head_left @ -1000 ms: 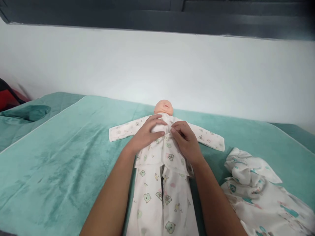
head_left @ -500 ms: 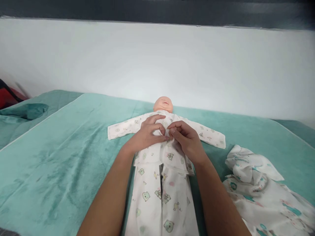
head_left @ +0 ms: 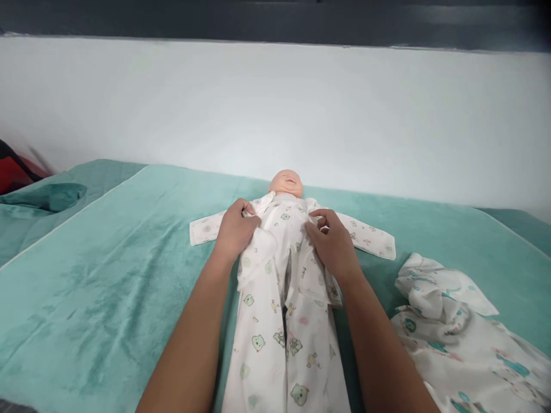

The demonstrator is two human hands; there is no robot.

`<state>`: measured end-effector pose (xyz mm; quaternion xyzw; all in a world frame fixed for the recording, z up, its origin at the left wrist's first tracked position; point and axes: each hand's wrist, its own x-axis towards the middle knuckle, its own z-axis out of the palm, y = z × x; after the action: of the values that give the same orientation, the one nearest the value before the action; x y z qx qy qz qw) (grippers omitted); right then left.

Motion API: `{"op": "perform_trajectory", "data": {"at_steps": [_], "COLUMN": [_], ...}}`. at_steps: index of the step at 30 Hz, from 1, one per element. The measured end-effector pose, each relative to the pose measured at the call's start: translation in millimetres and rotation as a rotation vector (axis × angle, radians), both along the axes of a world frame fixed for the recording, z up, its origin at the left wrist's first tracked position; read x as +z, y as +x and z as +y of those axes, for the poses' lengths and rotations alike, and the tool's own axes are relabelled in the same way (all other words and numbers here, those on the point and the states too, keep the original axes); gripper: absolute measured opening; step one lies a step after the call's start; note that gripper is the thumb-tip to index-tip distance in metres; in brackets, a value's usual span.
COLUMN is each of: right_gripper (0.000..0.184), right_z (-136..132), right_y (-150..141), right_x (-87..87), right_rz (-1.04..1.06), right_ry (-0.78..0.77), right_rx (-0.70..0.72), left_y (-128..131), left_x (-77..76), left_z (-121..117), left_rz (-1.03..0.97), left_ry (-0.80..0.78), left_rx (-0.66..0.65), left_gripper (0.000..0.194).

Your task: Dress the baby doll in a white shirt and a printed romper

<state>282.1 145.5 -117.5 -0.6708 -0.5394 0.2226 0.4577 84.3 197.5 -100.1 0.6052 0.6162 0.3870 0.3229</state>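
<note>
A baby doll (head_left: 286, 182) lies on its back, dressed in a white printed jacket (head_left: 373, 237) with both sleeves spread wide. The jacket front is parted, and white pants (head_left: 258, 355) with green bear prints show up to the doll's chest. My left hand (head_left: 237, 225) pinches the jacket's front edge on the left side of the chest. On the other side, my right hand (head_left: 330, 238) grips the opposite front edge between thumb and fingers. The doll's body is hidden under the clothes.
A green plush cover (head_left: 120, 275) spreads under the doll. At the right lies a crumpled white printed cloth (head_left: 473, 344). A white wall (head_left: 275, 103) rises behind, and a red and black item (head_left: 15, 169) sits at the far left edge.
My hands were together at the middle of the chest on the closed jacket. They have moved apart, pulling the two front panels open and uncovering the upper part of the pants.
</note>
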Motion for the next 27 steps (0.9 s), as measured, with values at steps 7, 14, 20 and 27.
{"op": "perform_trajectory", "data": {"at_steps": [7, 14, 20, 27], "right_gripper": [0.039, 0.042, 0.032, 0.04], "right_z": [3, -7, 3, 0], "right_y": [36, 102, 38, -10], "right_x": [-1.8, -18.1, -11.3, -6.4], "right_rz": [0.136, -0.507, -0.315, -0.15], "right_ry": [-0.076, -0.209, 0.204, 0.22], "right_rx": [0.119, -0.176, 0.043, 0.465], "left_y": [-36, -40, -19, -7], "left_x": [0.7, -6.1, -9.6, -29.7], "left_z": [5, 3, 7, 32], "left_rz": [0.054, 0.601, 0.562, 0.653], "left_ry": [-0.021, 0.118, 0.395, 0.322], "left_rx": [-0.086, 0.17, 0.165, -0.051], "left_gripper": [0.036, 0.037, 0.045, 0.04]}}
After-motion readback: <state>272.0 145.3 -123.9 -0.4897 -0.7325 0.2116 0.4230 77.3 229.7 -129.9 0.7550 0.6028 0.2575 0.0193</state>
